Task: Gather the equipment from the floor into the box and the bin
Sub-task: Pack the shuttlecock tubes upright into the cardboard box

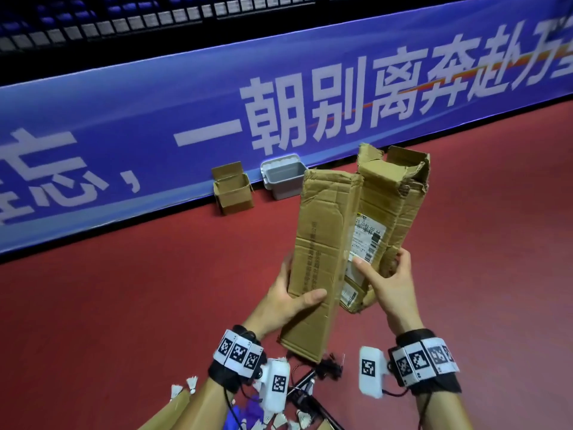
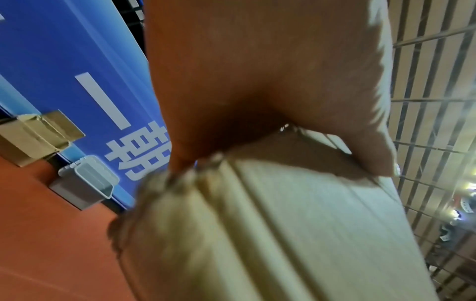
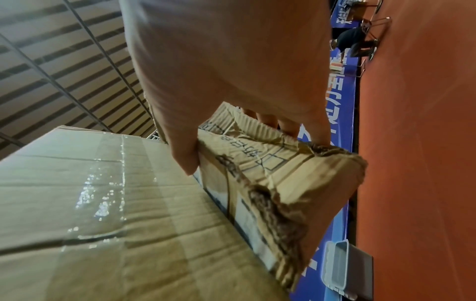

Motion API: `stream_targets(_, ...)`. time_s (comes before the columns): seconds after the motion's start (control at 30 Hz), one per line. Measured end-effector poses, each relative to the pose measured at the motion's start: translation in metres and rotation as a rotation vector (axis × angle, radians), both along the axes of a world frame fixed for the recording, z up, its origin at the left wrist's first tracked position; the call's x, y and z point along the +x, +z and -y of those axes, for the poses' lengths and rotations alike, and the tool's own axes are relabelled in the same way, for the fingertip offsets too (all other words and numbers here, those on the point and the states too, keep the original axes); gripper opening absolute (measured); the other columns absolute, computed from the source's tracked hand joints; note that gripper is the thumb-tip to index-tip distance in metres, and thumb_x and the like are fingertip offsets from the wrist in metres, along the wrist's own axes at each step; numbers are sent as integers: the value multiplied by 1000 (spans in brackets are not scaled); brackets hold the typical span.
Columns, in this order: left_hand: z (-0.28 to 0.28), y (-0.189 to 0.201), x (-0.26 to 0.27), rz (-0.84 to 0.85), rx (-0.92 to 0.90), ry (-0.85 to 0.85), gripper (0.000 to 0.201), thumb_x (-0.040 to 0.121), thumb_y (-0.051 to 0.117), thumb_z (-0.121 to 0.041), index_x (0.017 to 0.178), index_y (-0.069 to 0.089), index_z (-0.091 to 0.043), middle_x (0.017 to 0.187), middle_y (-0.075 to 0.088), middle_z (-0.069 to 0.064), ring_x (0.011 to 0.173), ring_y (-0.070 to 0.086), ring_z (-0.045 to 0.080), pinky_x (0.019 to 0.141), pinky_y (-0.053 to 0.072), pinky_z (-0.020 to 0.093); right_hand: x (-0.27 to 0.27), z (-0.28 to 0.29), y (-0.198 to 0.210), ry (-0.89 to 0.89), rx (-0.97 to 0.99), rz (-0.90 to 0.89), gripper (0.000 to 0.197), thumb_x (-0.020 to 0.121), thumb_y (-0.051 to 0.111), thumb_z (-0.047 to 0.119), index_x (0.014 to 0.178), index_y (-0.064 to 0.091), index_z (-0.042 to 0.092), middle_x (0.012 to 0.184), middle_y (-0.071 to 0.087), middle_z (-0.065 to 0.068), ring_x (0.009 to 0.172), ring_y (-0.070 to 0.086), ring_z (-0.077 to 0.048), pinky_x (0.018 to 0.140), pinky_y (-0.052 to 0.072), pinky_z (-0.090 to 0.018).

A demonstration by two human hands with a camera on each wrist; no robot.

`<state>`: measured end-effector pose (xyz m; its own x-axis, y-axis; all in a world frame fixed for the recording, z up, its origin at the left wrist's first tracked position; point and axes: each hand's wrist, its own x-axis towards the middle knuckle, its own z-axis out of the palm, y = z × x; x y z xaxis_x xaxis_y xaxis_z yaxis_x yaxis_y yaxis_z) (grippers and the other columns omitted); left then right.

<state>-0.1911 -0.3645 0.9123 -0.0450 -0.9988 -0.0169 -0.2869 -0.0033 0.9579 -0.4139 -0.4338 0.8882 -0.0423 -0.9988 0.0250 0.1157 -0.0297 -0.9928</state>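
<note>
Both hands hold torn, flattened cardboard upright above the red floor. My left hand (image 1: 288, 297) grips the plain long cardboard piece (image 1: 322, 243), thumb across its front; the same piece (image 2: 257, 224) fills the left wrist view. My right hand (image 1: 389, 280) grips the crumpled cardboard piece with a shipping label (image 1: 381, 212), thumb on the label; its torn end (image 3: 278, 183) shows in the right wrist view. An open cardboard box (image 1: 232, 189) and a grey plastic bin (image 1: 285, 176) stand by the blue banner. White shuttlecocks (image 1: 280, 419) and a dark racket (image 1: 310, 389) lie on the floor under my wrists.
A long blue banner wall (image 1: 155, 144) with white characters bounds the far side of the red floor (image 1: 124, 305). More shuttlecocks (image 1: 183, 387) and a purple item (image 1: 245, 405) lie at the lower left. In the right wrist view a person (image 3: 352, 42) sits far off.
</note>
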Motion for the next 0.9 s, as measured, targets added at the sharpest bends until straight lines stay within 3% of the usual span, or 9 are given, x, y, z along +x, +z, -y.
stream_targets(0.03,12,3,-10,6,38,-39,122,50,80,-87,149,39,-30,131,67,-10,123,65,10,105,53,34,-10,12,3,-13,-25,-8,68,78,91,37,128,45,31,118,70,5,87,76,-20,55,61,-43)
stream_targets(0.1,34,7,-30,-18,72,-101,103,55,80,-83,137,50,-28,125,71,-6,118,68,14,103,56,42,-29,34,5,-30,-59,-19,68,79,89,35,130,45,30,121,69,6,97,73,-11,62,61,-33)
stream_targets(0.23,78,4,-58,-100,80,-126,91,64,85,-71,136,53,-24,126,72,0,118,68,21,102,56,46,-57,76,-4,-30,-43,-26,75,73,92,44,130,46,33,125,68,10,115,67,-13,95,58,-45)
stream_targets(0.3,104,0,-66,-96,50,-61,91,65,87,-65,138,52,-25,127,72,2,118,69,22,104,54,52,-65,97,-8,-43,-40,-21,80,71,93,43,133,45,31,127,67,10,118,66,-11,102,54,-46)
stream_targets(0.43,165,-4,-76,-141,-30,65,98,59,90,-61,141,51,-24,123,74,0,114,71,20,104,54,49,-70,150,-12,-105,-61,-31,77,74,93,34,134,45,28,128,67,9,118,65,-9,107,51,-46)
stream_targets(0.53,218,-3,-78,-187,-77,114,85,64,86,-55,136,56,-19,120,76,0,112,72,20,102,54,45,-70,202,-8,-149,-73,-42,78,76,92,33,137,43,27,129,65,10,118,64,-6,108,50,-44)
stream_targets(0.67,297,-1,-74,-256,-94,129,82,69,82,-52,137,57,-14,122,75,3,114,71,23,101,55,44,-69,276,7,-171,-106,-90,78,76,91,36,136,43,26,129,64,11,119,62,-4,109,49,-44)
stream_targets(0.8,368,6,-73,-294,-86,92,79,70,80,-50,137,57,-14,122,74,2,113,71,21,96,54,36,-72,339,18,-211,-103,-140,86,73,92,45,139,40,27,133,62,11,125,58,-8,111,46,-45)
stream_targets(0.9,415,8,-72,-293,-87,68,78,73,80,-46,139,54,-15,125,73,3,117,69,23,103,53,44,-74,379,25,-232,-102,-143,79,76,92,35,137,42,23,129,64,11,119,61,-1,109,49,-40)
